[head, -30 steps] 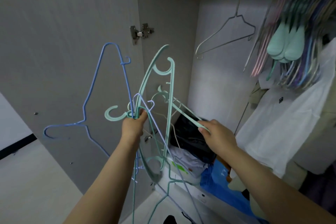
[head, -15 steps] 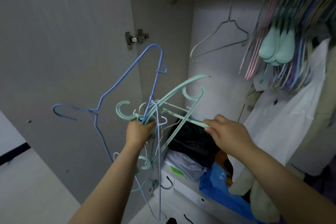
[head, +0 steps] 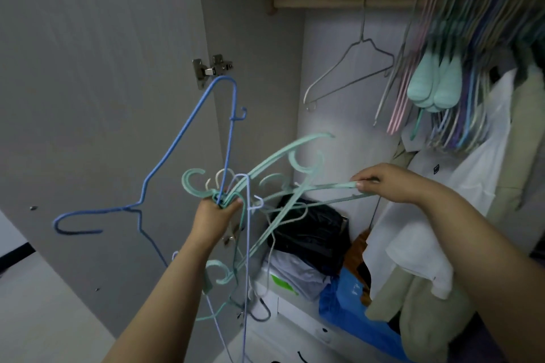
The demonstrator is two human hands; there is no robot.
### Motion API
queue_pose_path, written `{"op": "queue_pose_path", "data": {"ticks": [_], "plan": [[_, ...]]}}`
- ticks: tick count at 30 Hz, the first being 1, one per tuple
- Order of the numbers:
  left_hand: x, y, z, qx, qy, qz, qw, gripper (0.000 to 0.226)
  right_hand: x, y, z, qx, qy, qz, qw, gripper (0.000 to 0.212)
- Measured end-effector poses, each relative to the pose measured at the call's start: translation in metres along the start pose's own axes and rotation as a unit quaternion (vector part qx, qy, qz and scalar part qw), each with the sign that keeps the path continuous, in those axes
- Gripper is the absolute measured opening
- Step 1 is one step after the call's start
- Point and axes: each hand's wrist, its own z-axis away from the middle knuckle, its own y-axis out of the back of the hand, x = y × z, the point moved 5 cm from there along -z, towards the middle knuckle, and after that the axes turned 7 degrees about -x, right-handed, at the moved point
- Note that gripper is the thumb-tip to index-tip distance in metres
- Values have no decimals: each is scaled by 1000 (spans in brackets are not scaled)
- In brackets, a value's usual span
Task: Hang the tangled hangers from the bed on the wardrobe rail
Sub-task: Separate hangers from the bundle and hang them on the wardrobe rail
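My left hand (head: 216,212) grips a tangled bunch of hangers by their necks in front of the open wardrobe. A blue wire hanger (head: 177,150) sticks up and out to the left of the bunch. Mint green plastic hangers (head: 283,156) fan to the right, and thin white and lilac ones hang below my fist. My right hand (head: 386,181) pinches the end of one mint green hanger (head: 327,187) that stretches sideways from the bunch. The wooden wardrobe rail (head: 321,0) runs across the top, well above both hands.
A grey wire hanger (head: 351,74) hangs alone on the rail; many pastel hangers (head: 460,68) and clothes (head: 442,215) crowd its right part. The open door (head: 97,97) stands at left. Dark, white and blue bags (head: 312,233) are piled on the wardrobe floor.
The bunch has tilted: the blue hanger swung clockwise and the mint hangers dropped rightward. My right hand pulled its mint hanger farther right, away from the bunch.
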Motion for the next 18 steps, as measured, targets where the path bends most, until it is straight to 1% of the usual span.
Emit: {"op": "queue_pose_path", "data": {"ticks": [2,5,8,10,12,15,17,18], "plan": [[-9,14,-2,53,32,23,998,16,14,7,4,36,-31,-32,998,19],[-25,28,-2,101,94,91,986,33,15,2,0,75,-55,-61,994,26],[-28,34,0,119,126,134,976,40,-11,-18,-14,35,-50,-154,986,26],[-22,40,-1,130,126,132,975,40,-40,-25,-22,18,-37,-220,975,25],[-10,47,-4,132,111,107,979,39,-69,-23,-31,42,-13,-300,953,23],[12,54,-5,126,75,75,986,37,-114,-14,-45,66,28,-409,910,15],[26,57,-6,122,51,56,990,36,-139,-5,-53,85,45,-459,883,12],[33,59,-6,124,37,48,990,37,-151,3,-57,106,54,-474,872,15]]}}
